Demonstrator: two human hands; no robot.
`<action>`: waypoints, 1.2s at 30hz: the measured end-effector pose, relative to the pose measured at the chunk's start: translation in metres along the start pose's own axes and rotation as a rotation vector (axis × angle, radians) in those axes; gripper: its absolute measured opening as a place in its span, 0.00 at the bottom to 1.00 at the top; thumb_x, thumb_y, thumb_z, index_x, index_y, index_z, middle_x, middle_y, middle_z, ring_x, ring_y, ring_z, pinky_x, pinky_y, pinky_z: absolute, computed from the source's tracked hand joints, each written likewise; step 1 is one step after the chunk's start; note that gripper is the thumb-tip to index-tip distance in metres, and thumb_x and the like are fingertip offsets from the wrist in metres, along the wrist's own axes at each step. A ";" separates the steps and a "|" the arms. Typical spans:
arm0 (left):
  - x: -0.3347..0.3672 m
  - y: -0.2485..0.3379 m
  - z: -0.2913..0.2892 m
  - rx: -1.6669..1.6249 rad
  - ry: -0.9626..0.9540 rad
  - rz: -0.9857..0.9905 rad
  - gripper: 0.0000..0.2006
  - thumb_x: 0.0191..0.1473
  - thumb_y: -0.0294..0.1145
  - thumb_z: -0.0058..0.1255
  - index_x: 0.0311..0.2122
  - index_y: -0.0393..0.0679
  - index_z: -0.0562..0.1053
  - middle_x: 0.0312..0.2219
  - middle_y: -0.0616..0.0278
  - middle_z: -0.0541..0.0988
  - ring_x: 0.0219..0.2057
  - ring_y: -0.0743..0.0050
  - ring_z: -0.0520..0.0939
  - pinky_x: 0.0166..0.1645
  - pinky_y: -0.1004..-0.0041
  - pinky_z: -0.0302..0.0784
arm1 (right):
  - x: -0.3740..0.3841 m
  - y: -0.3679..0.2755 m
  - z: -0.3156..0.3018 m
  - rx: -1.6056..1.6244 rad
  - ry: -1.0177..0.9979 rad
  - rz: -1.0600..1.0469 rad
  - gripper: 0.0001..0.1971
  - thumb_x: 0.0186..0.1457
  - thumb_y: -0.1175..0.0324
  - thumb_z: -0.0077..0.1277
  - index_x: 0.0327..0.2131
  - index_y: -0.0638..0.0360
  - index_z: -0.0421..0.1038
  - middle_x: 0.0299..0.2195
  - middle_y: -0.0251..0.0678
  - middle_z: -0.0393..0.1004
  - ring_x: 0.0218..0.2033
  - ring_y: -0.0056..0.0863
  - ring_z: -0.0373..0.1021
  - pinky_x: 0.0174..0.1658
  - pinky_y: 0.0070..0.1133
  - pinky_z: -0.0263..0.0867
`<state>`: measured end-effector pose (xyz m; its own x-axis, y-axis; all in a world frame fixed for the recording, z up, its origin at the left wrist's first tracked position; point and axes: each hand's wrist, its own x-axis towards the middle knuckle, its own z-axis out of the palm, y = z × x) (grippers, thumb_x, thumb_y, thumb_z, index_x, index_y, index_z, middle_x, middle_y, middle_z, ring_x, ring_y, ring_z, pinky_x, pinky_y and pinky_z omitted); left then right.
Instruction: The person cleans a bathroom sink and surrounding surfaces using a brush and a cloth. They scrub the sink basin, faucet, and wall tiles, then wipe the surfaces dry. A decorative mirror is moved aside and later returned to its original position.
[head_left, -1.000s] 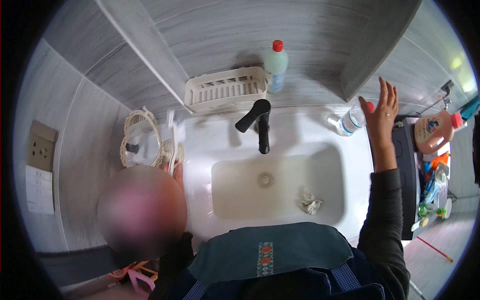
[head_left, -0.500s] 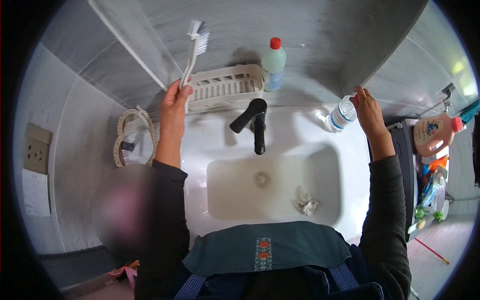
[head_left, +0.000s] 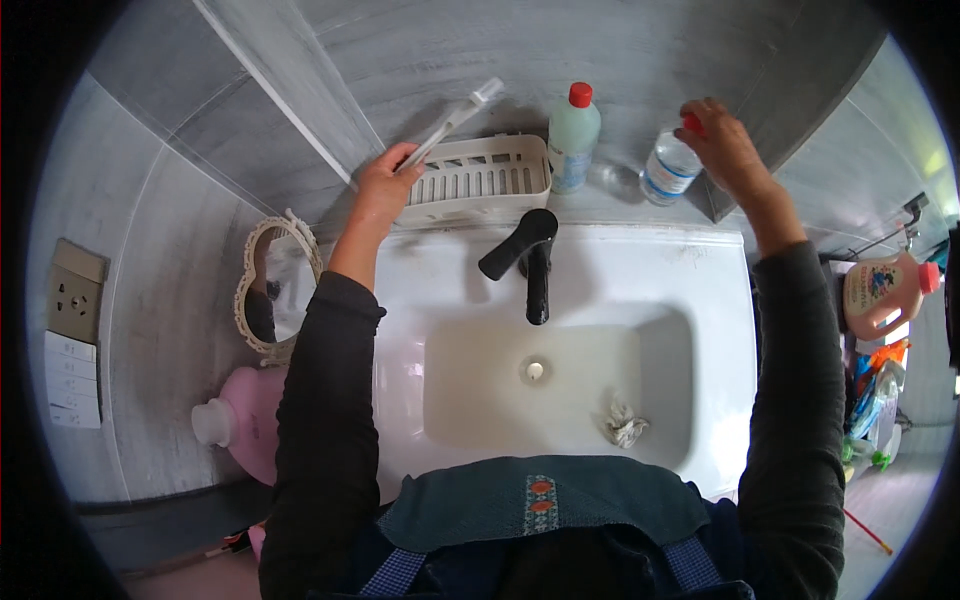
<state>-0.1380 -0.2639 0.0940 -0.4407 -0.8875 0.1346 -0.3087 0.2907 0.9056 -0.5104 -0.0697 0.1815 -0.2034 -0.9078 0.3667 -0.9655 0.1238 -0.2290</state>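
My left hand [head_left: 388, 187] is closed round the handle of a white brush [head_left: 450, 122], held slanting above the white slotted rack [head_left: 470, 210]. The brush head points up and to the right. My right hand [head_left: 722, 145] grips the red cap of a clear bottle [head_left: 668, 172] with a blue-edged label. This bottle is upright at the ledge behind the sink, to the right of a pale green bottle [head_left: 572, 150] with a red cap. Between my arms is the white sink [head_left: 400, 400] with a black faucet [head_left: 537, 270].
A crumpled whitish cloth [head_left: 625, 428] lies in the basin near its drain [head_left: 534, 370]. A mirror with a beaded frame [head_left: 243, 300] and a pink jug [head_left: 250, 420] stand on the left. At the right are a peach-coloured jug [head_left: 882, 292] and assorted cleaning items.
My right hand has carried the clear bottle from the sink's back right corner up to the ledge by the wall. The brush in my left hand has tipped over to the right.
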 end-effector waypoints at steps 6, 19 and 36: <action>0.013 0.004 0.007 0.053 0.009 0.022 0.11 0.54 0.28 0.49 0.43 0.43 0.73 0.29 0.69 0.76 0.29 0.80 0.72 0.37 0.77 0.68 | 0.034 -0.014 0.049 0.143 0.053 -0.039 0.16 0.52 0.67 0.54 0.44 0.60 0.69 0.42 0.45 0.70 0.40 0.43 0.70 0.43 0.29 0.69; -0.005 0.050 -0.015 0.791 -0.066 0.530 0.15 0.46 0.17 0.46 0.42 0.40 0.72 0.38 0.52 0.76 0.42 0.50 0.75 0.48 0.65 0.69 | -0.136 0.047 0.081 1.579 0.219 0.585 0.18 0.53 0.77 0.50 0.49 0.58 0.65 0.40 0.39 0.70 0.34 0.25 0.69 0.34 0.21 0.69; 0.053 0.023 -0.003 1.117 -0.099 0.682 0.15 0.48 0.22 0.49 0.45 0.39 0.71 0.44 0.51 0.72 0.48 0.48 0.70 0.53 0.60 0.64 | -0.432 0.136 -0.017 0.588 0.681 1.218 0.13 0.58 0.67 0.46 0.46 0.57 0.67 0.35 0.30 0.72 0.30 0.18 0.69 0.29 0.16 0.65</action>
<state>-0.1660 -0.3051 0.1236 -0.8297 -0.4292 0.3570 -0.5066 0.8475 -0.1584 -0.5567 0.3463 0.0073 -1.0000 0.0011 -0.0096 0.0095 0.3182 -0.9480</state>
